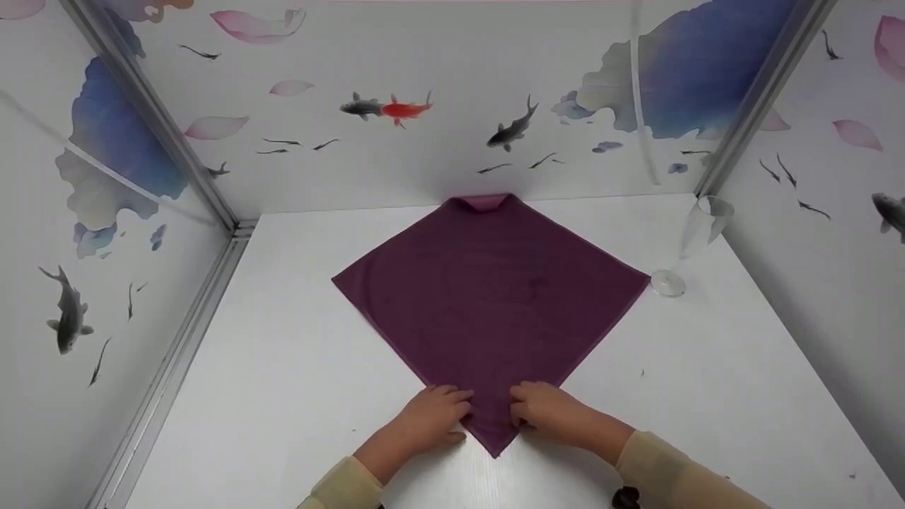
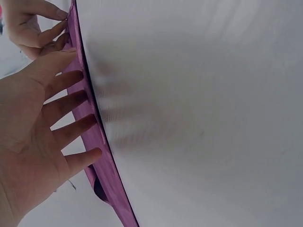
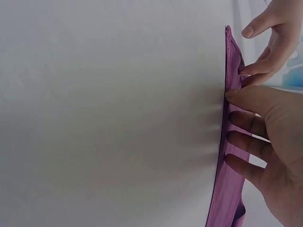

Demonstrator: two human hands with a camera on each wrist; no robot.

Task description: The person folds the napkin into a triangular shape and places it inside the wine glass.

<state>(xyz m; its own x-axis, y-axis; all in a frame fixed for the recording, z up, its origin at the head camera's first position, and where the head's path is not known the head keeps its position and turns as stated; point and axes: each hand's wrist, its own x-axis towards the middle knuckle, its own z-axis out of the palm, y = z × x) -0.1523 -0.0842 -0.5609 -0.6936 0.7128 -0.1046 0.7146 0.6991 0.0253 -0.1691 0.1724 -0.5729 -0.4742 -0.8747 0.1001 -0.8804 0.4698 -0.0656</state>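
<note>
A square purple cloth napkin (image 1: 488, 304) lies on the white table, turned so one corner points at the person. Its far corner is turned up against the back wall, showing a lighter pink side. Near the close corner, the left hand (image 1: 435, 417) touches the left edge with spread, fairly straight fingers (image 2: 71, 123). Across from it, the right hand (image 1: 548, 410) rests its fingertips on the right edge, the thumb at the rim in the right wrist view. The near tip of the cloth shows between both hands.
A clear stemmed glass (image 1: 679, 244) stands at the right, its foot close to the napkin's right corner. White panels printed with fish and petals enclose the table (image 1: 297, 367) at the back and both sides, joined by metal posts (image 1: 763, 99).
</note>
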